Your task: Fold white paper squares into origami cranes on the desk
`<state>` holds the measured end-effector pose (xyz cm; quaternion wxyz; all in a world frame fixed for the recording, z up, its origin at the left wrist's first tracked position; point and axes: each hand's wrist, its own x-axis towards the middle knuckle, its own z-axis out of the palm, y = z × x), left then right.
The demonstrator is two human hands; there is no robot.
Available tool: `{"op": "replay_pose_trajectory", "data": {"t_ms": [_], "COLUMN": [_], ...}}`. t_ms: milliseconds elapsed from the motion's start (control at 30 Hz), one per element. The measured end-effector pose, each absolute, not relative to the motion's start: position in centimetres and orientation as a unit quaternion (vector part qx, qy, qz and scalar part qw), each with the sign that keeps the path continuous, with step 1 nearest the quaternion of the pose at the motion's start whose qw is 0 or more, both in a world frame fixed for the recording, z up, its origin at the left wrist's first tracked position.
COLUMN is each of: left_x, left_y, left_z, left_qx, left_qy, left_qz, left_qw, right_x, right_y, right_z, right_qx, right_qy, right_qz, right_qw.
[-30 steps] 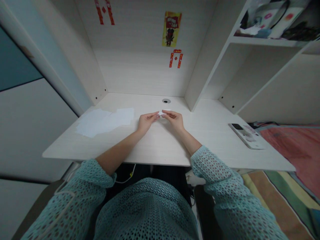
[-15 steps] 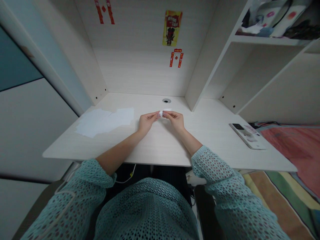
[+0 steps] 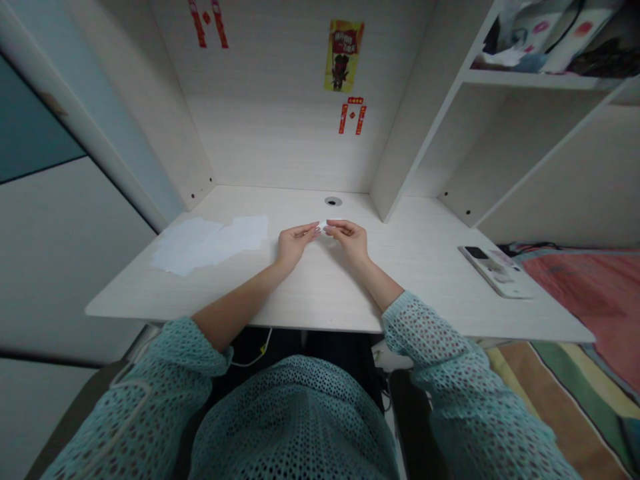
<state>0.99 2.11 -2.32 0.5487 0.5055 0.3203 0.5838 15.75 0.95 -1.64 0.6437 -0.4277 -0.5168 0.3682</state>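
Fingertips pinching! Left hand (image 3: 295, 245) and right hand (image 3: 354, 243) share a white scrap (image 3: 323, 227) towards the back edge of the desk (image 3: 320, 293), probably for finer control; sheets (image 3: 205, 243) lie back-left, likely leaving room.

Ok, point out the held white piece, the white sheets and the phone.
White piece (image 3: 323, 225): head view, its small visible middle.
White sheets (image 3: 206, 244): head view, middle of the spread.
Phone (image 3: 494, 272): head view, middle of its upper face.

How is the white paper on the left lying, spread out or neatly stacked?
Spread out: the white paper makes an uneven patch with corners poking out on the desk, left of the left hand.
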Motion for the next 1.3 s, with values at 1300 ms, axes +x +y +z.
{"op": "replay_pose_trajectory", "data": {"t_ms": [1300], "left_x": [0.9], "left_y": [1.1], "left_z": [-1.2], "left_qx": [0.519], "left_qy": [0.388], "left_qz": [0.46], "left_qw": [0.607], "right_x": [16.6], "right_y": [2.0], "right_z": [-2.1], "right_qx": [-0.428], "right_qy": [-0.483], "right_qz": [0.383], "right_qw": [0.661]}}
